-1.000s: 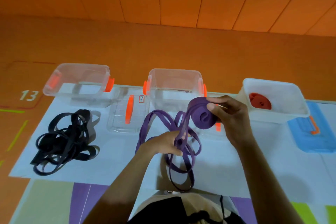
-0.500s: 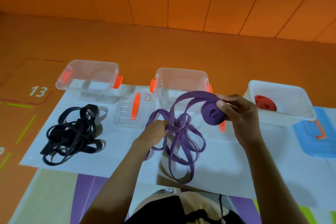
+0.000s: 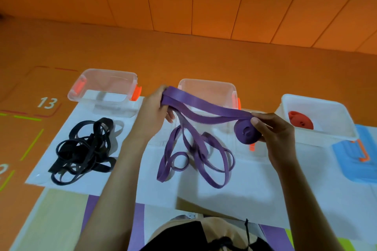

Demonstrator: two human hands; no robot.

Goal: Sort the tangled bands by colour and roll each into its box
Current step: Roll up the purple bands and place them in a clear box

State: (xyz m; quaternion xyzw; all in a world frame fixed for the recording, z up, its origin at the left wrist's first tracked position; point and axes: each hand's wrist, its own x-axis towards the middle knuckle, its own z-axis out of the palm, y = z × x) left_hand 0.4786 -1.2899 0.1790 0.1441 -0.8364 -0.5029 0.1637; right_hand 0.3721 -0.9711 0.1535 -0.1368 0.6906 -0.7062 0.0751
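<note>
The left hand (image 3: 155, 108) clenches the purple band (image 3: 204, 104), which runs rightward to its coil (image 3: 245, 135), pinched in the right hand (image 3: 273, 134). Slack loops below the left grip lie apparently crossed; pulling against a knot there could slip the coil loose.

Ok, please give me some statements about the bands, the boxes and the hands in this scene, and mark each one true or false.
1. The right hand holds a purple roll. True.
2. The black bands are in a box. False: they lie tangled on the white sheet, outside the boxes.
3. A red roll lies in the white box. True.
4. The left hand holds nothing. False: it grips the loose purple band.
</note>
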